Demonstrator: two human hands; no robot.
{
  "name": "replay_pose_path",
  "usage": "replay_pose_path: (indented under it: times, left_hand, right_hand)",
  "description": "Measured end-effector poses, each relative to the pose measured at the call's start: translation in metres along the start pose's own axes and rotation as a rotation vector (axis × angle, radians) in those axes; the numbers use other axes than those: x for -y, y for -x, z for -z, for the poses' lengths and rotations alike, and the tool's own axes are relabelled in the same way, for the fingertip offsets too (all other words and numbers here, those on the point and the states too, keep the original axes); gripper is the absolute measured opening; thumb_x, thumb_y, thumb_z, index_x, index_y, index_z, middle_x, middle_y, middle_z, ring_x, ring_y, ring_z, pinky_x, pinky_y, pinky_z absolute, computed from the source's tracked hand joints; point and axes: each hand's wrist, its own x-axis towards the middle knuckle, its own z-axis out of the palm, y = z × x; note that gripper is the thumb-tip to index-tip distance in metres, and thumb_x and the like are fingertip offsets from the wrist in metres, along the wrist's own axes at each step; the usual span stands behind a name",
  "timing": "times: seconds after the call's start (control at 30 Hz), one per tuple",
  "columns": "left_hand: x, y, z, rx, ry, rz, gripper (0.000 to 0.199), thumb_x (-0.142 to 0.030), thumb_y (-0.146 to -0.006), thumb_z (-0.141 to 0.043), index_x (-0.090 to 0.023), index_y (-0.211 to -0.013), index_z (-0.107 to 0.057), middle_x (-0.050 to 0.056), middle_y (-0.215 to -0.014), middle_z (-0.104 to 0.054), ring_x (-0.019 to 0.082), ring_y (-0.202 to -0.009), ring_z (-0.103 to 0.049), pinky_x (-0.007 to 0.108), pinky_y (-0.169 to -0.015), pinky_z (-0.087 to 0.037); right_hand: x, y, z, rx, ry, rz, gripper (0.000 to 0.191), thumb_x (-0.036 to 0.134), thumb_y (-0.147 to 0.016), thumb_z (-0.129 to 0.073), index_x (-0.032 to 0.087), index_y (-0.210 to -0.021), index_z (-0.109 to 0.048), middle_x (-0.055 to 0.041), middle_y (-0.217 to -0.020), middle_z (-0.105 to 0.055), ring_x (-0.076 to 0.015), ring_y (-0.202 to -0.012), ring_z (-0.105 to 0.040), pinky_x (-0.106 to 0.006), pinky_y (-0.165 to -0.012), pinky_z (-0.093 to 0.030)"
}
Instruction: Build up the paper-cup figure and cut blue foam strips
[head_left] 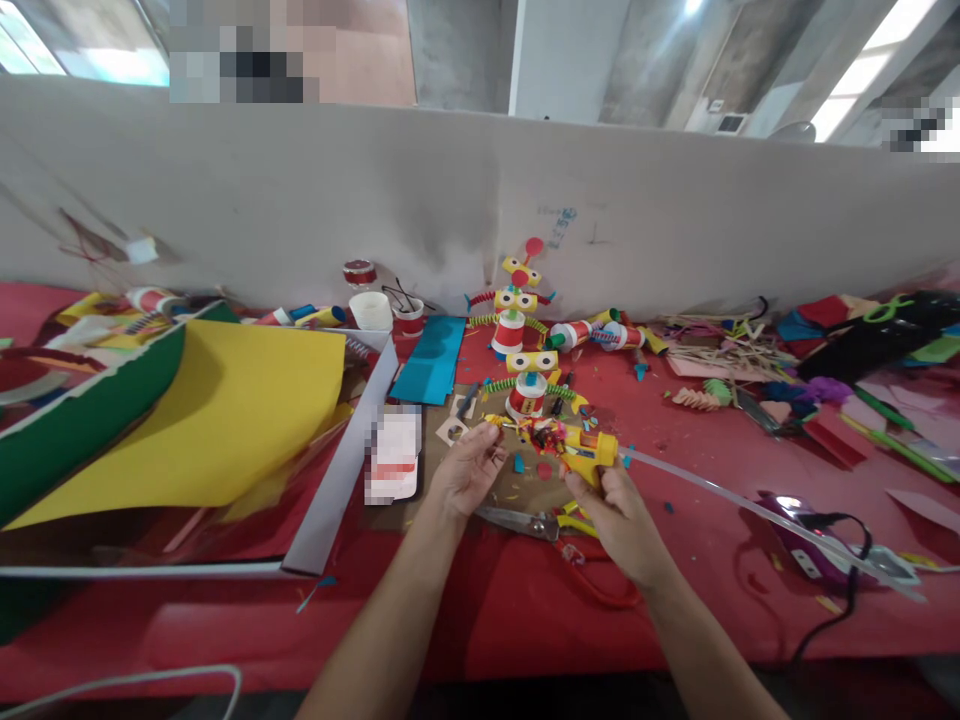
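My right hand (619, 515) is wrapped round the grip of a yellow hot glue gun (598, 450), its nozzle pointing left. A long clear glue stick (697, 482) sticks out of its back end. My left hand (466, 470) pinches a small yellow piece (494, 421) at the nozzle tip; its exact kind is too small to tell. Colourful scraps cling round the gun's front. Just behind stands a paper-cup figure (527, 397) with a yellow eye strip and green folded arms. Below the hands lie scissors (525, 521) with yellow and red handles.
On the left stands a white-edged box (341, 470) with yellow paper (247, 410). A phone (395, 455) and blue sheets (430, 360) lie beside it. More cup figures (508, 333) stand behind. At right are a purple device (791, 535) with a black cord and craft scraps (735, 350).
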Motion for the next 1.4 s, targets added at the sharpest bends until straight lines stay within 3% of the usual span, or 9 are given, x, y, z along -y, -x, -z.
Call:
replay_pose_path:
  times: [0.47,1.1,1.3,1.4]
  left_hand:
    - [0.002,-0.003,0.004,0.002,-0.017,-0.015,0.012,-0.007,-0.065,-0.073,-0.013,-0.072,-0.065,0.001,-0.067,-0.065,0.008,-0.063,-0.060,0.017,-0.054,-0.044]
    - [0.001,-0.003,0.004,-0.039,-0.009,0.001,0.013,-0.007,-0.065,-0.072,-0.013,-0.073,-0.065,0.000,-0.066,-0.065,0.008,-0.062,-0.060,0.016,-0.052,-0.045]
    - [-0.002,-0.001,0.002,-0.083,0.000,0.015,0.007,-0.007,-0.070,-0.067,-0.012,-0.076,-0.065,0.001,-0.067,-0.064,0.008,-0.063,-0.060,0.017,-0.053,-0.046]
    - [-0.004,0.001,-0.001,-0.080,0.023,0.031,0.005,-0.007,-0.073,-0.064,-0.011,-0.076,-0.065,0.002,-0.069,-0.064,0.008,-0.063,-0.060,0.018,-0.054,-0.046]
  right_hand:
    - [-0.003,0.003,-0.002,0.003,-0.029,-0.026,0.036,0.049,-0.084,-0.052,0.022,-0.108,-0.053,-0.0075,-0.107,-0.062,-0.0231,-0.102,-0.056,-0.037,-0.090,-0.043]
    - [-0.005,0.007,-0.003,-0.024,-0.027,-0.044,0.037,0.048,-0.082,-0.054,0.022,-0.109,-0.054,-0.0087,-0.105,-0.063,-0.0237,-0.097,-0.059,-0.037,-0.082,-0.048]
    - [-0.004,0.005,0.013,-0.124,-0.058,0.044,0.035,0.047,-0.080,-0.057,0.021,-0.102,-0.054,-0.0070,-0.097,-0.063,-0.0211,-0.091,-0.059,-0.035,-0.083,-0.047]
    - [-0.013,-0.005,0.032,-0.197,-0.068,0.009,0.032,0.047,-0.077,-0.059,0.020,-0.093,-0.056,-0.0050,-0.087,-0.063,-0.0184,-0.081,-0.059,-0.030,-0.073,-0.048]
